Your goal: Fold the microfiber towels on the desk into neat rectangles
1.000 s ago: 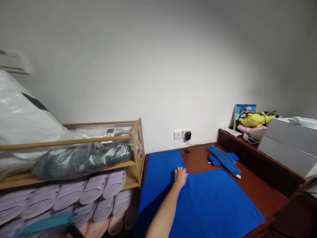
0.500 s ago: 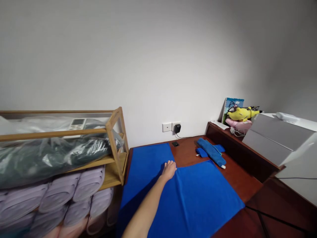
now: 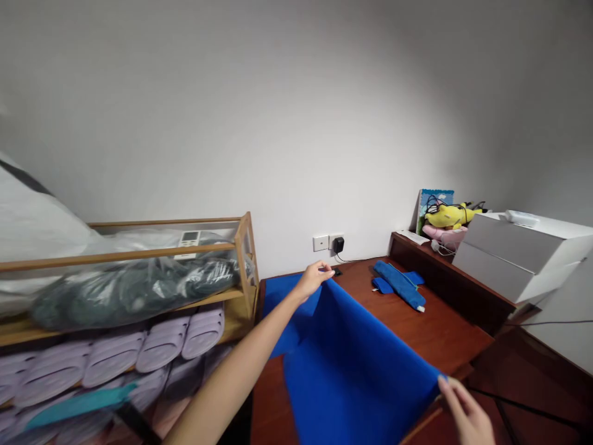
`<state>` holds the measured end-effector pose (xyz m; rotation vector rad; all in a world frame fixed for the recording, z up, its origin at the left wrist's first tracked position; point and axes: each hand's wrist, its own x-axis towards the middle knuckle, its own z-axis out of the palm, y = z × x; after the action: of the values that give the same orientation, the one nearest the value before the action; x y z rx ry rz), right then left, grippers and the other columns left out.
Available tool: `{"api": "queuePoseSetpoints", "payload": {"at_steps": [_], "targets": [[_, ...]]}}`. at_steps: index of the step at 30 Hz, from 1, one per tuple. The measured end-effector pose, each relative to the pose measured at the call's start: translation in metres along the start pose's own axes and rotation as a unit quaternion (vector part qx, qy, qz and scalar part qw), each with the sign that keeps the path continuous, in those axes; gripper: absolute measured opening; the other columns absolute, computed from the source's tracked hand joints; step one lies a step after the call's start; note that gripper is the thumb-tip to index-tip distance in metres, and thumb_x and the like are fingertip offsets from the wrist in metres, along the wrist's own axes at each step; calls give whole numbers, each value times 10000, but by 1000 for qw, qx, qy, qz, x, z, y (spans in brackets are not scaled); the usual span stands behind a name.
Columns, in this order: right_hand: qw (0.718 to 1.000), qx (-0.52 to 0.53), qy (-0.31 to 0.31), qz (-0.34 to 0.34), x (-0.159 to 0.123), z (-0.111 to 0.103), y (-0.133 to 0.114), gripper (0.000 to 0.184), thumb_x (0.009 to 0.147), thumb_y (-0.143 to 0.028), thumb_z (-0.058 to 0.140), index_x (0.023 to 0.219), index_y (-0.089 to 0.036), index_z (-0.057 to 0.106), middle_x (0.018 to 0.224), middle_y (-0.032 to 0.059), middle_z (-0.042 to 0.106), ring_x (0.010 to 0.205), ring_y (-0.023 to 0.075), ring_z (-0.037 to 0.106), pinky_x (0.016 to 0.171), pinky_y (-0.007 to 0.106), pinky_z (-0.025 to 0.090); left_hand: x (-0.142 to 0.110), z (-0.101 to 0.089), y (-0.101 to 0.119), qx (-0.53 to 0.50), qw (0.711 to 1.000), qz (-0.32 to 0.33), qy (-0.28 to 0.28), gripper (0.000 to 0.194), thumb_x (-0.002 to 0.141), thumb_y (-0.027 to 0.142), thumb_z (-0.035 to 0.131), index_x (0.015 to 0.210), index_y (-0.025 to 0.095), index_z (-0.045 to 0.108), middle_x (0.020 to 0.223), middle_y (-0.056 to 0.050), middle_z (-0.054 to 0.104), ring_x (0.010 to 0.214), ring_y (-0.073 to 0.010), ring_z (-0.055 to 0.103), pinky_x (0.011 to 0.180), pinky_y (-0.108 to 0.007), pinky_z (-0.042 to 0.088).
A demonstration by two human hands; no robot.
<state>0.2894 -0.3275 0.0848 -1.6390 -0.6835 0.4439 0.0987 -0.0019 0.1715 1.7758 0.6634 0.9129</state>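
A plain blue cloth (image 3: 356, 364) is stretched between my two hands, its far edge raised off the brown desk and the rest sagging toward me. My left hand (image 3: 315, 278) pinches one corner near the wall, fingers closed. At the lower right, my right hand (image 3: 466, 411) pinches the other corner near the desk's front edge. Behind my left forearm a flat blue piece of cloth (image 3: 281, 285) lies on the desk; whether it is separate from the held one I cannot tell.
A rolled blue cloth bundle (image 3: 401, 285) lies on the brown desk (image 3: 445, 334). Left stands a wooden rack (image 3: 243, 247) with a bagged dark item (image 3: 152, 287) and lilac slippers (image 3: 204, 330). At right are a white drawer box (image 3: 504, 247) and a yellow plush toy (image 3: 449, 215).
My right hand has come into view, holding a cloth corner. My left hand has risen with the other corner, lifting the cloth that lay flat. The view has shifted left.
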Motion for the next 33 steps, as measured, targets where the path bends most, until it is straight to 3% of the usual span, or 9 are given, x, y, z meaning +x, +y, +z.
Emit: {"api": "queuePoseSetpoints", "payload": {"at_steps": [2,6,10,12,16,20,26,33], "targets": [[997,11,55,-52,13,-15,-31,376,691,-571,615,813,-217,654,841,6,683,872,213,605,746,237,486,-11,-9,28,-55,998,-2,15,365,657,486,680,805,189,529,585,63,556,542,-104,522,565,-242,397],[985,43,108,-131,37,-30,-96,376,705,-543,621,861,-203,659,811,20,658,794,190,580,726,260,472,-37,-23,77,-139,989,-13,39,399,585,472,756,767,172,565,637,34,601,593,-113,569,617,-265,453],[970,137,92,-180,61,-29,-140,350,667,-498,683,868,-214,647,713,-17,621,623,120,535,589,234,457,-63,-34,115,-185,982,-16,44,331,610,393,778,745,146,603,686,-6,643,645,-115,598,666,-268,481],[966,172,68,-182,73,-27,-153,419,653,-473,705,974,-215,630,647,-36,599,526,96,494,495,223,428,-75,-42,130,-197,979,-12,44,295,625,333,782,780,141,622,731,-12,661,695,-109,609,720,-260,485],[967,178,-26,-179,93,-24,-163,606,648,-441,722,1182,-199,568,656,-16,636,522,104,527,492,232,445,-97,-58,147,-187,981,-18,40,341,564,207,822,846,139,642,756,-6,678,732,-103,623,786,-263,487],[974,118,-110,-161,100,-20,-160,518,647,-454,716,1058,-144,654,762,54,692,676,166,616,607,284,500,-113,-73,149,-148,987,-25,54,338,550,215,831,822,130,649,747,-24,687,731,-125,633,784,-291,499],[973,126,-144,-129,94,-8,-158,517,567,-427,781,986,-143,678,788,59,709,712,169,636,641,276,508,-127,-86,141,-72,994,-25,75,322,564,308,816,780,132,653,731,-43,694,718,-142,635,748,-305,501],[975,66,-115,-180,95,3,-163,490,551,-493,764,877,-133,700,721,62,705,661,167,629,631,289,510,-133,-94,141,63,993,-18,94,263,513,311,788,659,150,641,560,10,652,569,-128,587,600,-256,442]]}}
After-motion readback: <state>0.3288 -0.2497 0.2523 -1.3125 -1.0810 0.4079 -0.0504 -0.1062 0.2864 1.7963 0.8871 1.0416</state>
